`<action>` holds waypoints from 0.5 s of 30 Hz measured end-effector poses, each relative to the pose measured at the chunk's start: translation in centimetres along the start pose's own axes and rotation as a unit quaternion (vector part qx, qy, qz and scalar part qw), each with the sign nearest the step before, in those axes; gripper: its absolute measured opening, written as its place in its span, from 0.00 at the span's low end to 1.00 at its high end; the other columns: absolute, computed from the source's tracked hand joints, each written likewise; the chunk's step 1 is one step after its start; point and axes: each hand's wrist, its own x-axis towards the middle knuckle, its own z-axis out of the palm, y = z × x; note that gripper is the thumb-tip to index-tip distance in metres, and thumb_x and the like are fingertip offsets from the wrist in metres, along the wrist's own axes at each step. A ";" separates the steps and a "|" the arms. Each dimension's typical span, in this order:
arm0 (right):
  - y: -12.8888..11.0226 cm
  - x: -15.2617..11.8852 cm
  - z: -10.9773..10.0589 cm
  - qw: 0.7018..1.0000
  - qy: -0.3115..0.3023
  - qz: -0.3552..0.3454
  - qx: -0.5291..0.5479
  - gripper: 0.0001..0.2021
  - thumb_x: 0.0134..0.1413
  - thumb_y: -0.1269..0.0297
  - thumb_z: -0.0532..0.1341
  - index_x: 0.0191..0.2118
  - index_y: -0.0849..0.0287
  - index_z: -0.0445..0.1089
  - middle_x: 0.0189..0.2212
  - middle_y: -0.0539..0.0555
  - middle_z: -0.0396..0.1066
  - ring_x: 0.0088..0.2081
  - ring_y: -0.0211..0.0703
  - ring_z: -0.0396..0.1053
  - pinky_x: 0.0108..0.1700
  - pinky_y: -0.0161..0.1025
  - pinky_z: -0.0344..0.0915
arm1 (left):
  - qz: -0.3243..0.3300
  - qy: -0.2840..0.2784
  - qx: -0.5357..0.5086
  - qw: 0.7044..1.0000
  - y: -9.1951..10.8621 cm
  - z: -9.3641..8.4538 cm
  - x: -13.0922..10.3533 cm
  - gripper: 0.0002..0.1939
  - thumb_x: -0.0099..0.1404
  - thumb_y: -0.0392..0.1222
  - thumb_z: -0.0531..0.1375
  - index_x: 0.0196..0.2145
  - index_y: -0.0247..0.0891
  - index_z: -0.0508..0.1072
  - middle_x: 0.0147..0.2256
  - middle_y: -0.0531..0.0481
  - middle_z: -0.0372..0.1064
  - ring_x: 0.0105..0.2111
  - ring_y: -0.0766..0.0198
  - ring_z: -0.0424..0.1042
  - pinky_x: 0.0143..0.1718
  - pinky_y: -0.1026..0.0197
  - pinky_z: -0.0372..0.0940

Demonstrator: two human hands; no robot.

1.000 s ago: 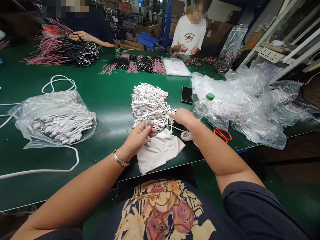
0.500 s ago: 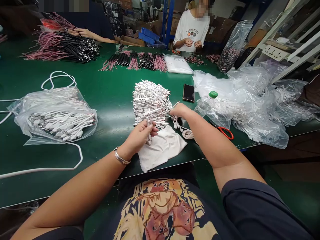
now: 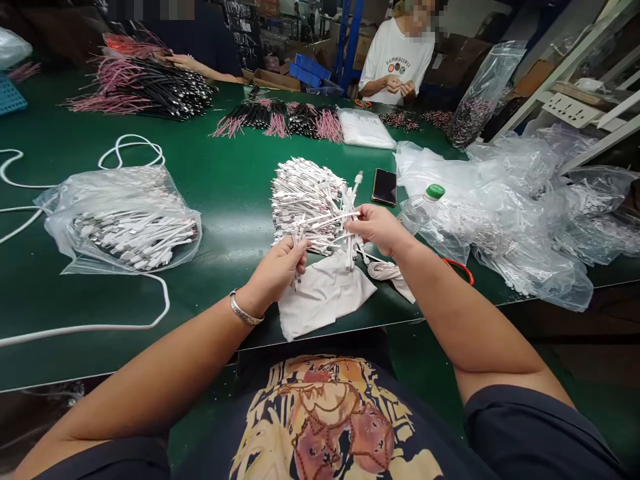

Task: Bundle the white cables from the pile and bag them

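Note:
A large pile of short white cables point(image 3: 305, 193) lies on the green table in front of me. My left hand point(image 3: 286, 263) is closed around a small bundle of these cables, held upright over the pile's near edge. To the right, my right hand point(image 3: 376, 227) pinches more white cables, which stick out at several angles by the pile's right side. One plug end points up and away. Below the hands a white cloth point(image 3: 325, 293) is spread near the table edge, with a crumpled cloth piece point(image 3: 390, 272) beside it.
A clear bag of white cables point(image 3: 135, 227) lies left, near a thick white cord point(image 3: 100, 329). To the right are a phone point(image 3: 384, 186), a green-capped bottle point(image 3: 425, 203), red-handled scissors point(image 3: 461, 268) and plastic bags point(image 3: 525, 233). Two people work across the table beside black-and-pink cables point(image 3: 150, 87).
My right hand has come up from the pile's right edge and now shows white cables in its fingers. The left hand keeps its bundle. The view has shifted slightly.

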 end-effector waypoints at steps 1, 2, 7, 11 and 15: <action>-0.1 -0.4 0.7 1.000 -0.023 -0.011 0.010 0.09 0.38 0.67 0.64 0.28 0.59 0.64 0.20 0.46 0.62 0.19 0.31 0.57 0.19 0.30 0.52 | 0.004 0.010 -0.002 1.000 0.3 0.0 0.0 0.12 0.60 0.48 0.59 0.30 0.37 0.65 0.19 0.59 0.56 0.18 0.74 0.55 0.21 0.68 0.54; -0.2 -0.7 1.5 0.999 -0.046 -0.019 0.018 0.09 0.39 0.67 0.64 0.29 0.59 0.64 0.19 0.45 0.62 0.19 0.31 0.57 0.18 0.30 0.52 | 0.010 0.022 -0.006 1.000 0.6 0.0 -0.1 0.12 0.60 0.48 0.60 0.30 0.37 0.64 0.18 0.60 0.53 0.17 0.75 0.53 0.19 0.68 0.53; 0.5 -1.0 4.4 0.988 -0.140 -0.038 0.059 0.10 0.41 0.64 0.64 0.29 0.58 0.62 0.18 0.44 0.61 0.19 0.32 0.57 0.19 0.30 0.53 | 0.066 0.116 -0.032 0.991 2.7 -1.4 0.3 0.10 0.57 0.43 0.62 0.28 0.38 0.62 0.16 0.61 0.47 0.15 0.75 0.47 0.16 0.68 0.46; 1.0 -0.3 5.2 0.983 -0.167 -0.035 0.072 0.10 0.40 0.64 0.64 0.29 0.59 0.62 0.19 0.44 0.61 0.19 0.31 0.56 0.19 0.30 0.52 | 0.111 0.184 -0.049 0.975 4.1 -3.5 1.0 0.07 0.57 0.39 0.60 0.28 0.39 0.62 0.16 0.62 0.47 0.15 0.75 0.47 0.16 0.69 0.47; 1.4 0.0 5.4 0.979 -0.184 -0.030 0.081 0.11 0.39 0.64 0.64 0.30 0.59 0.62 0.20 0.44 0.61 0.19 0.31 0.55 0.20 0.31 0.51 | 0.199 0.239 0.003 0.951 5.2 -4.5 1.0 0.05 0.61 0.41 0.58 0.31 0.39 0.64 0.18 0.61 0.49 0.15 0.74 0.49 0.17 0.68 0.49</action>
